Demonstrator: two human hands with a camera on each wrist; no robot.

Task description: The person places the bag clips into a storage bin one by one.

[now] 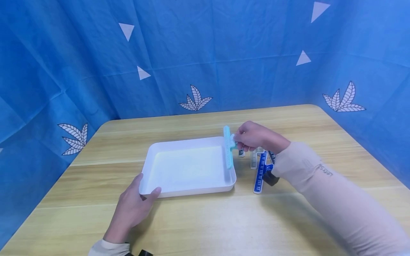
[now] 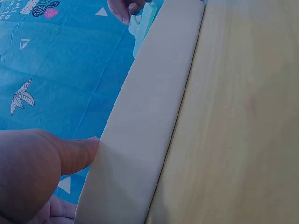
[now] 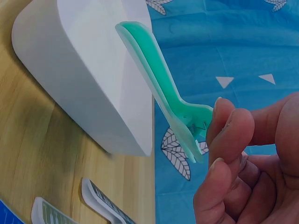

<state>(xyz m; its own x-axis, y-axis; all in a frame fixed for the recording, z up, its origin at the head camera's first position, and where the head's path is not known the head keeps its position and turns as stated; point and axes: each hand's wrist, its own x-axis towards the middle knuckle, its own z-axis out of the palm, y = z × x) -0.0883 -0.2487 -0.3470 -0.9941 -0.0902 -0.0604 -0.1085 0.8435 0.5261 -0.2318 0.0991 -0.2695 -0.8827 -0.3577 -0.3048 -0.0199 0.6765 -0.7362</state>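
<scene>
A shallow white tray (image 1: 189, 186) lies on the wooden table. My left hand (image 1: 132, 206) holds its near left corner, thumb along the front wall and fingers at the left side. Between thumb and fingertips my right hand (image 1: 253, 137) pinches a mint-green clip (image 1: 228, 147) by one handle, with its long bar over the tray's right rim. In the right wrist view the clip (image 3: 149, 60) shows its spring and both long bars. On the table below that hand lie a blue clip with ruler-like marks (image 1: 260, 174), a greyish-green clip (image 1: 253, 159) and dark clips (image 1: 241, 153), partly hidden by the hand and sleeve.
The light wooden table (image 1: 205, 227) reaches back to a blue curtain (image 1: 179, 46) printed with leaves and white triangles. A black object (image 1: 270, 178) shows at the right cuff, beside the blue clip.
</scene>
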